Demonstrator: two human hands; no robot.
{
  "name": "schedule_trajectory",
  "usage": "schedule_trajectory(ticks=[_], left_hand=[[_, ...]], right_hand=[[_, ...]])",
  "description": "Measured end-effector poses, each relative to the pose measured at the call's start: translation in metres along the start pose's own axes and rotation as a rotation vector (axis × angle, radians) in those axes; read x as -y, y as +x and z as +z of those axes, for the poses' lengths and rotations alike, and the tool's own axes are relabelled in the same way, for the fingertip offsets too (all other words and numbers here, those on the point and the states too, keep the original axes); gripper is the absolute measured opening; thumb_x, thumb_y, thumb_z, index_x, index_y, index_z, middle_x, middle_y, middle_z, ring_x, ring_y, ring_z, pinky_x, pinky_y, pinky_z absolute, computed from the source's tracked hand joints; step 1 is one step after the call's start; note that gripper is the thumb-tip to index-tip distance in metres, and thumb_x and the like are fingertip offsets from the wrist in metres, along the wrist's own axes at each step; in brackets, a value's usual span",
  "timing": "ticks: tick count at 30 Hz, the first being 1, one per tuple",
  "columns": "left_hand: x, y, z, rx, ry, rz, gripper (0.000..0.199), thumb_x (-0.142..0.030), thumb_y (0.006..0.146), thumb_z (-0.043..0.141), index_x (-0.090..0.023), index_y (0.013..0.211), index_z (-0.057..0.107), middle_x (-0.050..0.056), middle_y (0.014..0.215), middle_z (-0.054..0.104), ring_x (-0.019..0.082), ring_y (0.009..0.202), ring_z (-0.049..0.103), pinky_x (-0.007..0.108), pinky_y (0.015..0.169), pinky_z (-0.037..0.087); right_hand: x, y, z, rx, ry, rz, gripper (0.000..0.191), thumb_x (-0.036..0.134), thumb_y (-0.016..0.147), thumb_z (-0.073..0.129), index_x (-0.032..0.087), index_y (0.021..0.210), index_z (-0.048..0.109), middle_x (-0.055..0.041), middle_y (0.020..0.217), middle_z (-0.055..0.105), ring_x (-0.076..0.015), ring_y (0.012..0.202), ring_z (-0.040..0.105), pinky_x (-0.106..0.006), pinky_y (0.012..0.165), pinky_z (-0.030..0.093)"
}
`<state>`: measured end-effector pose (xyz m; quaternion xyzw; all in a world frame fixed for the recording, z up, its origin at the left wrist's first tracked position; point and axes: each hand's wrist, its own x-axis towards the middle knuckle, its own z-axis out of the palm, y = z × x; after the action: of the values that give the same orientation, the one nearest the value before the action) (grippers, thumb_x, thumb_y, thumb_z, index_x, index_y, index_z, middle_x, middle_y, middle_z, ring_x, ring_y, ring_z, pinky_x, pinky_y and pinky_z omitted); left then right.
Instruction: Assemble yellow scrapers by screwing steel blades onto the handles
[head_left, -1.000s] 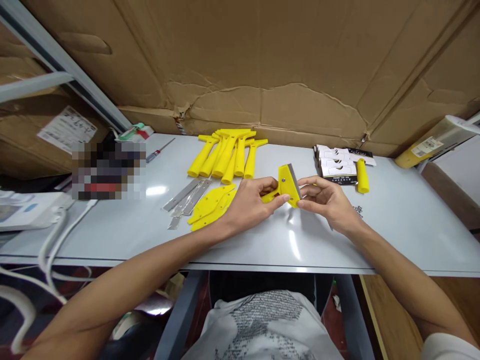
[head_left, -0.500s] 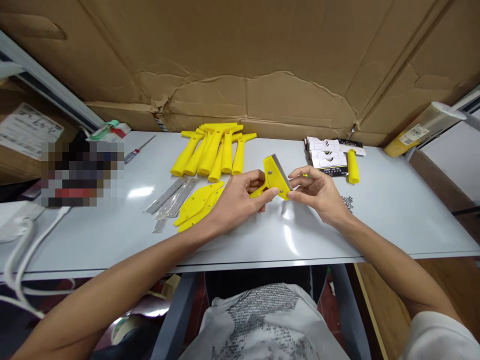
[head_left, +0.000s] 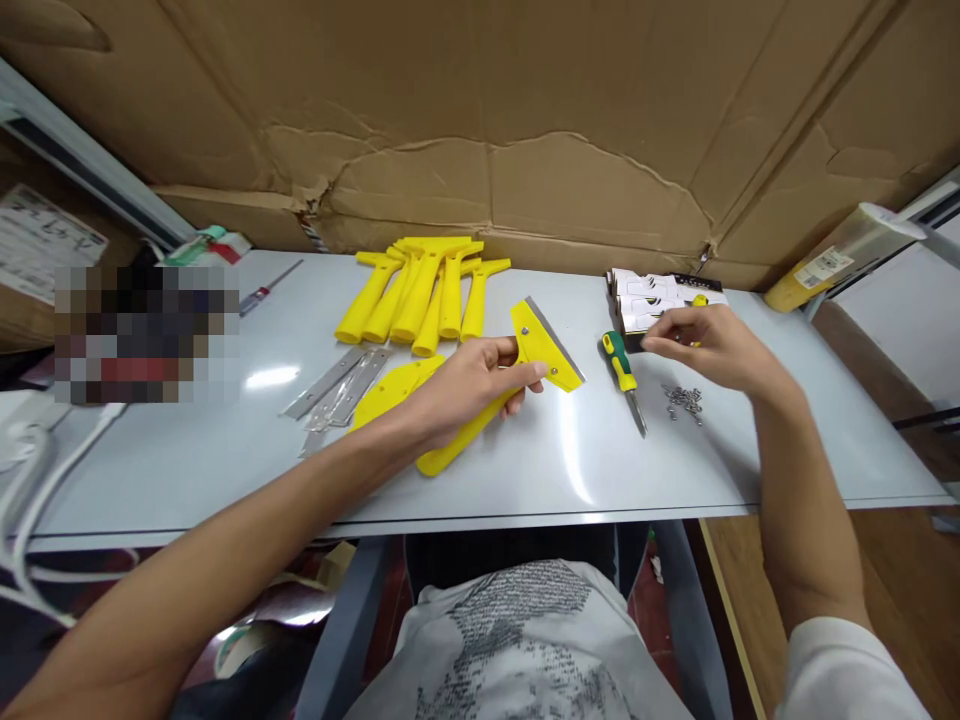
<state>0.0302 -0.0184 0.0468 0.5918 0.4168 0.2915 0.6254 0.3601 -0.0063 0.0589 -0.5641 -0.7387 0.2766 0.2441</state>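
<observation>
My left hand (head_left: 480,385) is closed around the neck of a yellow scraper (head_left: 546,350), whose metal blade edge points up and right. My right hand (head_left: 701,345) hovers over the right of the table, fingers bent with thumb near the fingertips; whatever is between them, if anything, cannot be made out. Below it lies a small heap of screws (head_left: 684,402). A green and yellow screwdriver (head_left: 620,365) rests to the left of that hand. Behind my right hand are white and black packages (head_left: 649,300), with a yellow piece partly hidden by the fingers.
Several yellow handles (head_left: 427,295) stand in a pile at the back. Metal blades (head_left: 337,385) and yellow plates (head_left: 394,388) lie left of my left hand. Another screwdriver (head_left: 262,295) is at the back left, a clear tube with yellow contents (head_left: 817,265) at the back right.
My right hand has left the scraper and moved right, uncovering the green and yellow screwdriver. The scraper, still in my left hand, is turned so that its long handle shows.
</observation>
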Motion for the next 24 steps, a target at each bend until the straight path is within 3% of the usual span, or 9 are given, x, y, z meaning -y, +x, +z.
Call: schedule_trajectory(ticks=[2,5,7,12,24], left_hand=[[0.002,0.002,-0.001,-0.014,-0.083,-0.025,0.044,-0.053,0.074,0.092,-0.016,0.078,0.068,-0.001,0.061,0.061,0.01,0.054,0.053,0.022,0.054,0.043],[0.006,0.006,-0.003,-0.038,-0.222,-0.04,0.04,-0.044,0.073,0.095,-0.014,0.077,0.068,0.0,0.061,0.063,0.008,0.054,0.054,0.02,0.053,0.043],[0.008,0.009,-0.003,-0.049,-0.305,-0.057,0.034,-0.036,0.074,0.094,-0.013,0.077,0.068,0.001,0.062,0.064,0.009,0.054,0.055,0.02,0.051,0.044],[0.013,0.015,0.0,-0.048,-0.415,-0.12,0.019,-0.02,0.084,0.08,-0.009,0.073,0.069,0.004,0.065,0.065,0.01,0.05,0.057,0.022,0.047,0.049],[0.019,0.018,0.008,-0.077,-0.404,-0.201,0.026,-0.012,0.099,0.069,-0.008,0.073,0.067,0.005,0.06,0.065,0.011,0.046,0.059,0.02,0.047,0.049]], right_hand=[[-0.022,0.002,-0.026,0.171,-0.247,0.071,0.033,0.056,0.088,0.077,0.023,0.086,0.08,-0.0034,0.079,0.075,-0.0176,0.07,0.059,-0.037,0.068,0.043],[-0.044,0.004,-0.043,0.422,-0.285,0.141,0.032,0.057,0.084,0.08,0.026,0.093,0.082,-0.0031,0.089,0.079,-0.0214,0.08,0.067,-0.037,0.076,0.048],[-0.05,0.004,-0.045,0.493,-0.263,0.167,0.035,0.059,0.083,0.081,0.026,0.096,0.083,-0.0038,0.094,0.08,-0.0234,0.085,0.07,-0.038,0.08,0.05],[-0.055,0.0,-0.049,0.506,-0.345,0.171,0.036,0.059,0.086,0.076,0.025,0.096,0.083,-0.0054,0.094,0.08,-0.0236,0.086,0.068,-0.038,0.08,0.049],[-0.055,0.002,-0.037,0.551,-0.408,0.241,0.022,0.046,0.078,0.076,0.028,0.087,0.084,-0.0033,0.087,0.079,-0.024,0.084,0.069,-0.037,0.077,0.049]])
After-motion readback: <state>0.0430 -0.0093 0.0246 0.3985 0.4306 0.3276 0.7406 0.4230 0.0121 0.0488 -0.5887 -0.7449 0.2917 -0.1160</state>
